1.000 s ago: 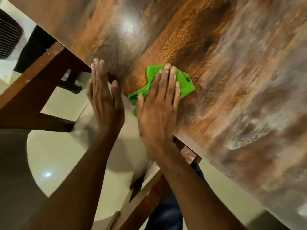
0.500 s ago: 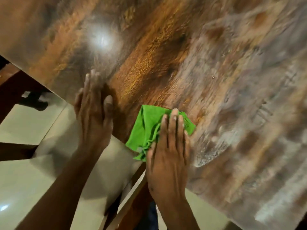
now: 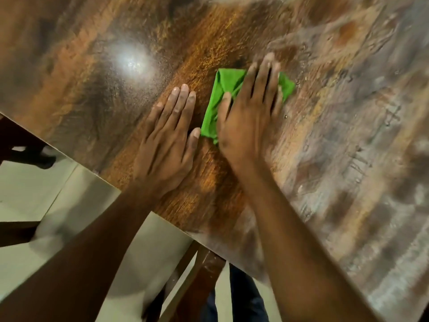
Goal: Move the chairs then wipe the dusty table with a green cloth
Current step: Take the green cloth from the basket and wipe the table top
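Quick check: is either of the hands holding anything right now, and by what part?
The right hand presses flat on the middle of the green cloth against the table, not gripping it. The left hand rests empty.

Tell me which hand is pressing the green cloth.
The right hand, laid flat on the green cloth. The left hand rests bare on the table beside it.

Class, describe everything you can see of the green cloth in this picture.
The green cloth is bright green, soft fabric, crumpled and folded rather than spread flat. It lies on the wooden table, between cleaner brown wood and the greyer, dusty part. The right hand presses flat on it, fingers spread, covering its middle; cloth shows on both sides of that hand. The left hand rests flat on the table beside it; whether its thumb touches the cloth is unclear.
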Available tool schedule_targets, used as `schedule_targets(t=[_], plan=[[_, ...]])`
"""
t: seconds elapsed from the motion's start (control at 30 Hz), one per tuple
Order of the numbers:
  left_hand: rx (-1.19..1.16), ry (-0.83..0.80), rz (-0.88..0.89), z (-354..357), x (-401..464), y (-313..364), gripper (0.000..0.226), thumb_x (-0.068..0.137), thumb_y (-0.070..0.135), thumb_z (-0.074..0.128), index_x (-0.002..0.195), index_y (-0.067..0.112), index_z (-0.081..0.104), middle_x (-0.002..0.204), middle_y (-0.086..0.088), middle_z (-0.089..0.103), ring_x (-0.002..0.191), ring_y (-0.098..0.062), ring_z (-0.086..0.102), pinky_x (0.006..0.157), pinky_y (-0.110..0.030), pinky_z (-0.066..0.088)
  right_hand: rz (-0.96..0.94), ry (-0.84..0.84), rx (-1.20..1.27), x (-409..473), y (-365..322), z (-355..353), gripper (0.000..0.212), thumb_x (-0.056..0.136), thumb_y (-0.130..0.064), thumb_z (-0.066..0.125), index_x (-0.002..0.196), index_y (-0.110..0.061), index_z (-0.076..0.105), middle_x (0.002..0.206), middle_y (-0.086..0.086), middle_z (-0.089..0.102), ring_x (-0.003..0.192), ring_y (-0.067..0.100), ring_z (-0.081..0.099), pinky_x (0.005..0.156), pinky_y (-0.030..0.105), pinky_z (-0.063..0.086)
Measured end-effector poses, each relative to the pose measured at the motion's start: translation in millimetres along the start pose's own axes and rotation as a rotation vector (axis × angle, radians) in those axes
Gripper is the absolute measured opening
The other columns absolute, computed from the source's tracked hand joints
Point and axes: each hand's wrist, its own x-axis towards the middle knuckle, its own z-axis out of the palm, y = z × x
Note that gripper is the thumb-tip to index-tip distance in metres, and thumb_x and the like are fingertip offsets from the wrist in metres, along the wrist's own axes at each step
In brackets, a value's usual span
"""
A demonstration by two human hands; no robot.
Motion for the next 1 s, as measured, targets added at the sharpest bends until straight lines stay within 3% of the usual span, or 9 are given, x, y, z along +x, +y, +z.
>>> schedule_targets(t=[0.1, 0.17, 0.37, 0.53, 0.73, 0.9, 1.0], plan=[[-0.03, -0.024, -0.006, 1, -2, 0, 0.06, 0.115, 0.034, 0.027, 0.17, 0.013, 0.016, 0.179, -0.005, 0.011, 0.166, -0.015, 0.003, 0.134, -0.048, 0.009, -0.039, 0.001, -0.004, 45, 8, 1, 0.073, 0.108, -0.048, 0.028, 0.167, -0.006, 0.021, 0.176, 0.017, 0.01, 0.164, 0.032, 0.007, 0.132, 0.052, 0.014], [-0.024, -0.002, -0.001, 1, -2, -1, 0.058, 0.116, 0.029, 0.029, 0.17, 0.011, 0.018, 0.178, -0.006, 0.013, 0.166, -0.016, 0.005, 0.134, -0.047, 0.011, -0.035, 0.008, -0.019, 30, 12, 1, 0.073, 0.109, -0.051, 0.027, 0.167, -0.007, 0.02, 0.176, 0.016, 0.01, 0.164, 0.033, 0.006, 0.131, 0.053, 0.014], [-0.168, 0.078, 0.004, -2, -2, -2, 0.053, 0.115, 0.019, 0.033, 0.166, 0.007, 0.029, 0.175, -0.01, 0.024, 0.165, -0.02, 0.016, 0.133, -0.047, 0.017, -0.024, -0.22, -0.07, -130, -21, -17, 0.08, 0.111, -0.052, 0.03, 0.168, -0.005, 0.001, 0.176, 0.02, -0.008, 0.163, 0.04, -0.008, 0.131, 0.057, 0.007], [-0.179, 0.085, -0.008, -3, 0, -3, 0.054, 0.113, 0.018, 0.033, 0.165, 0.007, 0.032, 0.175, -0.009, 0.026, 0.165, -0.019, 0.017, 0.133, -0.045, 0.018, -0.17, -0.295, -0.056, -195, -39, -15, 0.081, 0.108, -0.05, 0.045, 0.168, -0.006, 0.012, 0.177, 0.017, 0.002, 0.163, 0.038, 0.005, 0.131, 0.054, 0.019], [-0.169, 0.053, 0.013, -2, -2, -5, 0.057, 0.113, 0.027, 0.034, 0.166, 0.005, 0.03, 0.175, -0.011, 0.024, 0.165, -0.022, 0.017, 0.132, -0.048, 0.017, -0.08, -0.23, 0.001, -137, -3, -20, 0.078, 0.109, -0.044, 0.039, 0.169, -0.01, 0.002, 0.177, 0.013, -0.011, 0.164, 0.032, -0.01, 0.133, 0.052, 0.008], [-0.141, 0.03, 0.02, -1, -3, -7, 0.058, 0.115, 0.035, 0.028, 0.167, 0.008, 0.028, 0.176, -0.009, 0.022, 0.165, -0.019, 0.014, 0.133, -0.048, 0.014, 0.004, -0.081, -0.034, -7, 18, -9, 0.073, 0.108, -0.046, 0.033, 0.169, -0.011, 0.014, 0.177, 0.014, 0.004, 0.164, 0.034, 0.001, 0.131, 0.054, 0.011], [-0.147, 0.0, 0.008, 1, -6, -4, 0.057, 0.116, 0.033, 0.029, 0.167, 0.009, 0.028, 0.176, -0.009, 0.022, 0.165, -0.019, 0.014, 0.134, -0.046, 0.012, -0.009, -0.054, -0.065, 9, 15, -2, 0.071, 0.107, -0.045, 0.029, 0.169, -0.012, 0.017, 0.177, 0.013, 0.008, 0.164, 0.035, 0.005, 0.131, 0.053, 0.013]])
